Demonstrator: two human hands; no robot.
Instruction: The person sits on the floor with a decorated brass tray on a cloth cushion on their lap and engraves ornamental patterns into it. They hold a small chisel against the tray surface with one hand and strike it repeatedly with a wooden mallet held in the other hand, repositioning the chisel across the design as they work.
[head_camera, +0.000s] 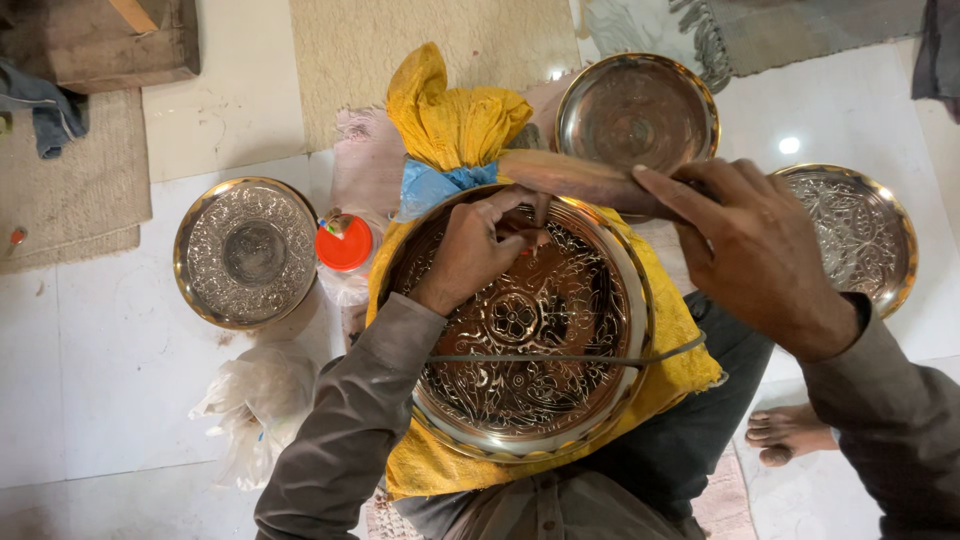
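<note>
floor: left hand (470, 250) on plate (520, 330) (engraved)

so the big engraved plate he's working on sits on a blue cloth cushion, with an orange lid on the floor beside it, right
Not quite: in the head view the engraved plate rests on a yellow cloth cushion, not a blue one; only a small blue strip ties it. The orange lid is on the floor beside it.

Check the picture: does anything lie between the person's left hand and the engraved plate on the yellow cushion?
Nothing visible does. The left hand already rests on the engraved plate, fingertips down near its upper rim.
</note>
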